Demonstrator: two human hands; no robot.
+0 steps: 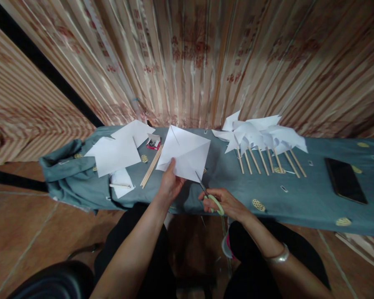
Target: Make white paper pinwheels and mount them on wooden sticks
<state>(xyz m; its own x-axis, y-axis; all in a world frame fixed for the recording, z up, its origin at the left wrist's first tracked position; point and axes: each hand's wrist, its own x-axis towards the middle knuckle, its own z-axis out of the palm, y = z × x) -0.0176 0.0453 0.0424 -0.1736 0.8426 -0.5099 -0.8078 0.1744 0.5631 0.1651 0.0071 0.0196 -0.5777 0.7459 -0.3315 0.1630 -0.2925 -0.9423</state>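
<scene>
My left hand (171, 182) pinches the near edge of a white paper square (187, 147), thumb on top and fingers underneath. A slit runs inward from the square's far left corner, and fold lines cross its middle. In my right hand (222, 202) is a pair of scissors (214, 201) with light green handles. Their blades are at the paper's near right corner; whether they are parted I cannot tell. Just left of the square lie several thin wooden sticks (151, 167) and a small red and white open box (153, 142) with dark bits inside.
Several paper pinwheels (258, 135) on wooden sticks lie to the right. More white paper sheets (118, 153) and a paper piece with a stick (122, 185) are at left. A black phone (345, 180) rests on the green cloth (311, 207). Curtains (193, 62) hang behind.
</scene>
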